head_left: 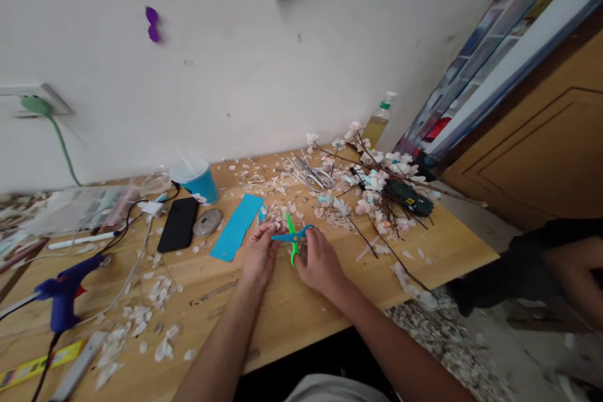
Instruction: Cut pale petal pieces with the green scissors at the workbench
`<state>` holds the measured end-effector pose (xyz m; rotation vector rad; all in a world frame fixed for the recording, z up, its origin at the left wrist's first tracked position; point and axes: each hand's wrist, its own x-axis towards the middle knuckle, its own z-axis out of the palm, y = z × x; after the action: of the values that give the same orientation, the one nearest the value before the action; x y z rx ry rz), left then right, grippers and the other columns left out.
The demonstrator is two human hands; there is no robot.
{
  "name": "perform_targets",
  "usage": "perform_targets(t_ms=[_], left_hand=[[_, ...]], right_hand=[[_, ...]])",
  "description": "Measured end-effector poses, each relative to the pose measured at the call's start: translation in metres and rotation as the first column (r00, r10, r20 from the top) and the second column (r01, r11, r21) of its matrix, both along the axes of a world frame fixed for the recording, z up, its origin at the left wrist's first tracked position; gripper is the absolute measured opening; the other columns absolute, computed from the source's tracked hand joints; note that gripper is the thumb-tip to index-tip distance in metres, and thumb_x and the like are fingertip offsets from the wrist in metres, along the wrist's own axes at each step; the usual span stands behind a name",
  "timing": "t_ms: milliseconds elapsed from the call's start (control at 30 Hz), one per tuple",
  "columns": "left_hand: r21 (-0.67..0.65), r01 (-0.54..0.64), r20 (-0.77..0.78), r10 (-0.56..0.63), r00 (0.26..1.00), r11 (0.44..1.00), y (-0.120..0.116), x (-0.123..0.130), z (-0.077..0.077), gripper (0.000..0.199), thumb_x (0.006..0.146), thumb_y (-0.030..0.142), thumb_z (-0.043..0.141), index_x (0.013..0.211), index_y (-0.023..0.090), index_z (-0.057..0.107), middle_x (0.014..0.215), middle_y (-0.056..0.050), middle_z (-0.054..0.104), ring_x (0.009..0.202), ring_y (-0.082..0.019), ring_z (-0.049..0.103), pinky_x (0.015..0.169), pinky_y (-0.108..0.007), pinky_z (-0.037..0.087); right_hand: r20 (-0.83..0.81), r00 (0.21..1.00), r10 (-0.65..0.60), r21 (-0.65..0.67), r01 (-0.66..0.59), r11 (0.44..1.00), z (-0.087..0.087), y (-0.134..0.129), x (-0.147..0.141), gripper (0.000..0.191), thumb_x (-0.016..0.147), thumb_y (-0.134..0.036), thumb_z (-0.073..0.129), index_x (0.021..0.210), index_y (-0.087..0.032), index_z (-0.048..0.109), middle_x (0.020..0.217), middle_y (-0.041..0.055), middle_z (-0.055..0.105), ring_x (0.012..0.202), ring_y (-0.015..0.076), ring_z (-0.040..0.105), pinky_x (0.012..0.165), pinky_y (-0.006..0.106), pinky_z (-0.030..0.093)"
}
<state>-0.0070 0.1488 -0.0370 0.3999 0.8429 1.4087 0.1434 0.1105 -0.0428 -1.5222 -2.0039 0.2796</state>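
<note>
My right hand (321,262) holds a pair of scissors (295,237) by its handles, one half blue and the other bright green. The blades are spread apart, and the blue one points at the fingers of my left hand (261,250). Those fingers are closed in a pinch; what they grip is too small to make out. To the left of that hand lies a flat strip of blue paper (237,226) with a notched edge. Loose pale petals (282,210) are scattered just beyond both hands.
Metal scissors (315,176) lie farther back. Brown branches with pale blossoms (377,179) spread over the right side, near a bottle (378,122). On the left are a phone (178,225), a blue cup (200,183), a round tin (207,222) and a glue gun (66,292). Another person's arm (577,270) shows at right.
</note>
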Motion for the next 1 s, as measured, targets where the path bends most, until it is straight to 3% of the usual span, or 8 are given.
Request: perform_targets(t_ms=[133, 267, 400, 533, 700, 867, 933, 1000], left_hand=[[0.017, 0.006, 0.002, -0.006, 1.0, 1.0, -0.001, 0.003, -0.006, 0.023, 0.061, 0.019, 0.085, 0.08, 0.015, 0.072, 0.084, -0.002, 0.073, 0.078, -0.012, 0.068, 0.077, -0.023, 0.054], [0.011, -0.009, 0.026, 0.009, 1.0, 1.0, -0.002, 0.004, -0.005, 0.025, 0.06, 0.018, 0.086, 0.08, 0.015, 0.072, 0.083, -0.002, 0.073, 0.079, -0.012, 0.067, 0.078, -0.024, 0.054], [0.009, 0.016, 0.044, -0.016, 0.999, 1.0, -0.002, 0.003, -0.004, 0.025, 0.06, 0.019, 0.087, 0.079, 0.015, 0.071, 0.082, -0.003, 0.072, 0.079, -0.012, 0.067, 0.08, -0.023, 0.054], [0.014, 0.092, 0.019, -0.093, 0.996, 0.996, -0.004, 0.005, -0.006, 0.024, 0.062, 0.022, 0.085, 0.08, 0.015, 0.071, 0.081, -0.002, 0.072, 0.076, -0.011, 0.066, 0.079, -0.024, 0.053], [0.004, 0.125, -0.131, -0.123, 0.984, 0.992, -0.008, 0.009, -0.008, 0.028, 0.058, 0.028, 0.087, 0.077, 0.015, 0.07, 0.077, -0.002, 0.071, 0.069, -0.012, 0.064, 0.071, -0.024, 0.052], [0.057, 0.177, -0.279, -0.154, 0.948, 0.983, -0.002, 0.003, -0.006, 0.03, 0.06, 0.036, 0.085, 0.079, 0.017, 0.071, 0.076, -0.002, 0.07, 0.069, -0.014, 0.063, 0.075, -0.028, 0.052], [0.064, 0.195, -0.385, -0.156, 0.909, 0.979, -0.002, 0.004, -0.003, 0.029, 0.062, 0.036, 0.083, 0.08, 0.017, 0.071, 0.075, -0.002, 0.069, 0.067, -0.014, 0.062, 0.073, -0.028, 0.051], [0.108, 0.213, -0.545, -0.121, 0.829, 0.971, -0.013, 0.016, 0.001, 0.025, 0.066, 0.037, 0.08, 0.082, 0.018, 0.071, 0.078, -0.005, 0.07, 0.071, -0.016, 0.063, 0.075, -0.03, 0.051]], right_hand=[[0.058, 0.998, -0.037, -0.115, 0.043, 0.992, 0.006, 0.001, -0.001, 0.028, 0.082, -0.029, 0.054, 0.106, -0.016, 0.049, 0.101, 0.0112, 0.059, 0.094, 0.0248, 0.057, 0.081, 0.037, 0.048], [0.167, 0.98, -0.109, -0.174, 0.138, 0.975, 0.012, -0.004, -0.002, 0.03, 0.081, -0.032, 0.057, 0.105, -0.016, 0.05, 0.102, 0.0127, 0.061, 0.093, 0.0265, 0.059, 0.078, 0.037, 0.047], [0.145, 0.985, -0.09, -0.194, 0.118, 0.974, 0.01, -0.007, -0.005, 0.031, 0.081, -0.032, 0.057, 0.106, -0.015, 0.05, 0.104, 0.0124, 0.062, 0.094, 0.0253, 0.06, 0.078, 0.034, 0.045], [0.108, 0.991, -0.084, -0.244, 0.108, 0.964, 0.01, -0.007, -0.005, 0.026, 0.084, -0.035, 0.056, 0.102, -0.017, 0.053, 0.097, 0.0091, 0.065, 0.082, 0.0219, 0.062, 0.068, 0.03, 0.041], [0.095, 0.991, -0.097, -0.28, 0.121, 0.952, 0.014, -0.005, 0.0, 0.018, 0.087, -0.036, 0.055, 0.094, -0.02, 0.058, 0.081, 0.0042, 0.067, 0.07, 0.0178, 0.062, 0.06, 0.026, 0.035], [0.12, 0.987, -0.109, -0.334, 0.144, 0.931, 0.014, -0.011, 0.019, 0.011, 0.085, -0.027, 0.057, 0.09, -0.022, 0.065, 0.074, 0.0034, 0.068, 0.065, 0.0175, 0.061, 0.057, 0.025, 0.034], [0.013, 0.991, -0.137, -0.366, 0.132, 0.921, 0.015, -0.024, 0.035, 0.014, 0.086, -0.026, 0.055, 0.09, -0.022, 0.067, 0.068, 0.0026, 0.065, 0.061, 0.0173, 0.059, 0.056, 0.025, 0.036], [-0.207, 0.959, -0.192, -0.355, 0.109, 0.929, 0.018, -0.043, 0.056, 0.018, 0.088, -0.03, 0.052, 0.094, -0.021, 0.067, 0.068, 0.0025, 0.064, 0.061, 0.0173, 0.059, 0.057, 0.025, 0.041]])
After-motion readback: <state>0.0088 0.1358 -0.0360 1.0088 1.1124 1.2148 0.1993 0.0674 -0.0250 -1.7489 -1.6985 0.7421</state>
